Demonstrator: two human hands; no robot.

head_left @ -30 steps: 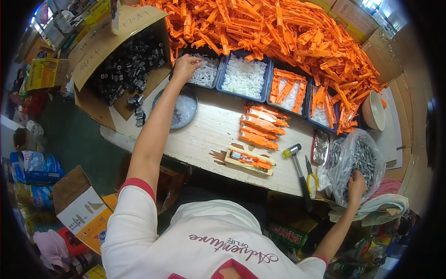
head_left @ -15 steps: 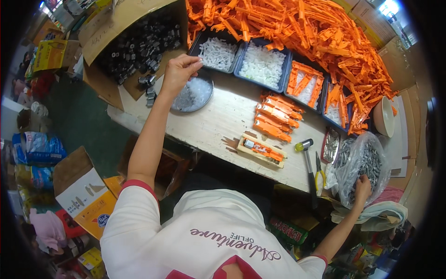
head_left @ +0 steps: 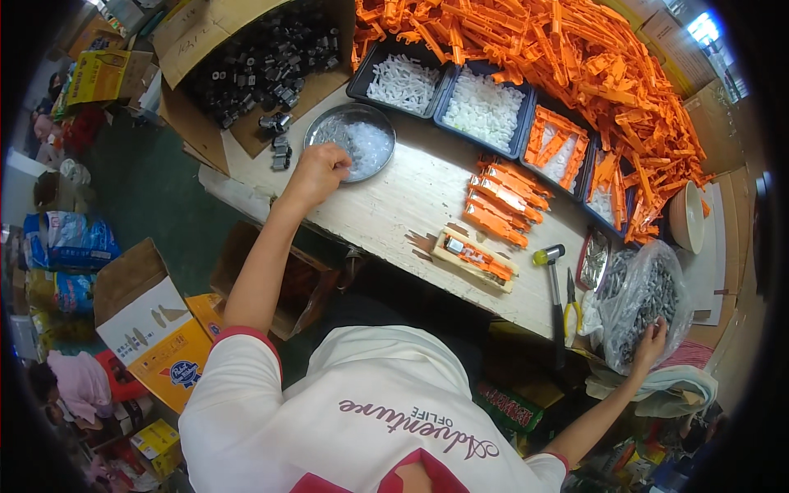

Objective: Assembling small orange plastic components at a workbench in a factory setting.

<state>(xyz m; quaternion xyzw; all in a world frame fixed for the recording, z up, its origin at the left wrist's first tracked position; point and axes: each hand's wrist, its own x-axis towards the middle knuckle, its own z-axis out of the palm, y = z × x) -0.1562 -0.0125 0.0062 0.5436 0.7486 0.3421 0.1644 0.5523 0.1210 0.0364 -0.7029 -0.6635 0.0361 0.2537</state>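
Bench [head_left: 419, 168]. Left end: carton [head_left: 197, 37], small parts [head_left: 271, 62] within. Right of carton: dish [head_left: 316, 131], left hand [head_left: 319, 174] at near rim. Right again: four trays [head_left: 474, 142] in row; parts heap [head_left: 542, 57] behind. Before trays: row of assemblies [head_left: 503, 205], then fixture [head_left: 442, 254], one assembly in it. Rightward: hammer [head_left: 558, 316], pliers [head_left: 571, 294], bag [head_left: 666, 275], right hand [head_left: 651, 345] at near side; bowl [head_left: 690, 218] behind.

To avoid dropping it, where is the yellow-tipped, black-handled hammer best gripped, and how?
Probably grip the hammer by its black handle, from the near side: its end juts past the whitish table, while yellow-handled metal pliers lie close on the right.
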